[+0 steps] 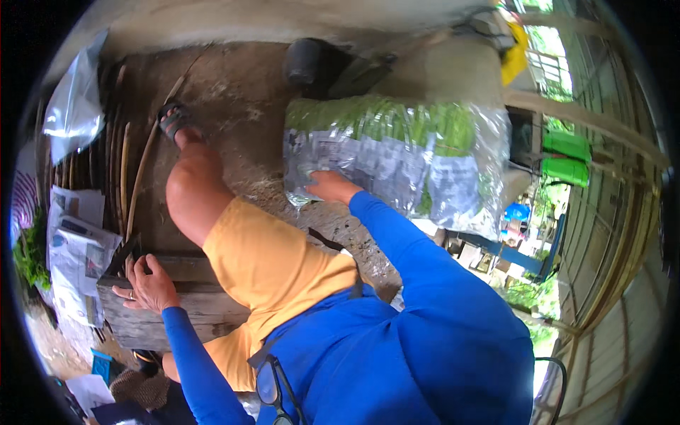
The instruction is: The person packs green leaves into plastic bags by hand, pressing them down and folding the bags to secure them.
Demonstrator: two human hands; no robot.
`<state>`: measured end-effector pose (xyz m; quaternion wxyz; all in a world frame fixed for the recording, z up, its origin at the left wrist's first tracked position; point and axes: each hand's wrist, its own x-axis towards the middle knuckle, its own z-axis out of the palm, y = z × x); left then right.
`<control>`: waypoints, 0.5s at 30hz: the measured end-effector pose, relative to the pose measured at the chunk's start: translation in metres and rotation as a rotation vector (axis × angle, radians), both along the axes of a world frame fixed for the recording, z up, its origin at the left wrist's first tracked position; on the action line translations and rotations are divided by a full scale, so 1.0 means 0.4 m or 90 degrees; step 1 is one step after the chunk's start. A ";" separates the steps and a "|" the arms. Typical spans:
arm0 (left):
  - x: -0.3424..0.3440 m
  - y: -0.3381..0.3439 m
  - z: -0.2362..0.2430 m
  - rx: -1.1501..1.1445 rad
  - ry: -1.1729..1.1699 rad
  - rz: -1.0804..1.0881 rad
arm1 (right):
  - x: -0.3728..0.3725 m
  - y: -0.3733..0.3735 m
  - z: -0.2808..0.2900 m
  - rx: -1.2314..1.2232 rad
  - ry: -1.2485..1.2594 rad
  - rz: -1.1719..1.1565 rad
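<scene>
A large clear plastic bag point(489, 142) lies to the front right, packed with leafy greens point(453, 127) and newspaper wraps point(382, 166). On its near left part rests my right hand point(333, 187), fingers stretched over the plastic. My left hand point(151, 285), with a ring on one finger, is at the end of a worn wooden block point(170, 312); its fingers are spread, and I see nothing held in it. A dark strip point(124, 255) of unclear kind shows just beyond those fingers.
Newspaper sheets point(78, 255) and loose greens point(30, 255) lie at far left, beside long thin sticks point(126, 170) and a clear plastic sheet point(74, 106). A black bucket point(306, 62) stands by the wall. My sandalled foot point(176, 122) is on the floor. Green containers point(567, 159) show at right.
</scene>
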<state>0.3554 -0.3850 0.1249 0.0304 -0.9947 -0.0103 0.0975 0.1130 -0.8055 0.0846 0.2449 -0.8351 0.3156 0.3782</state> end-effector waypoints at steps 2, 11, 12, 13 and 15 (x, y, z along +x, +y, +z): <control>-0.005 0.012 -0.001 -0.016 0.001 0.023 | -0.052 -0.062 0.140 -0.063 -0.090 -0.026; 0.043 0.144 -0.113 -0.230 0.004 -0.100 | -0.444 -0.275 0.788 -0.898 -0.242 0.001; 0.033 0.140 -0.098 -0.236 0.016 -0.109 | -0.502 -0.271 0.819 -0.951 -0.197 -0.043; 0.018 0.138 -0.083 -0.256 0.015 -0.140 | -0.578 -0.296 0.816 -0.865 -0.226 -0.145; 0.005 0.167 -0.083 -0.310 -0.003 -0.226 | -0.748 -0.368 0.730 -0.681 -0.288 -0.340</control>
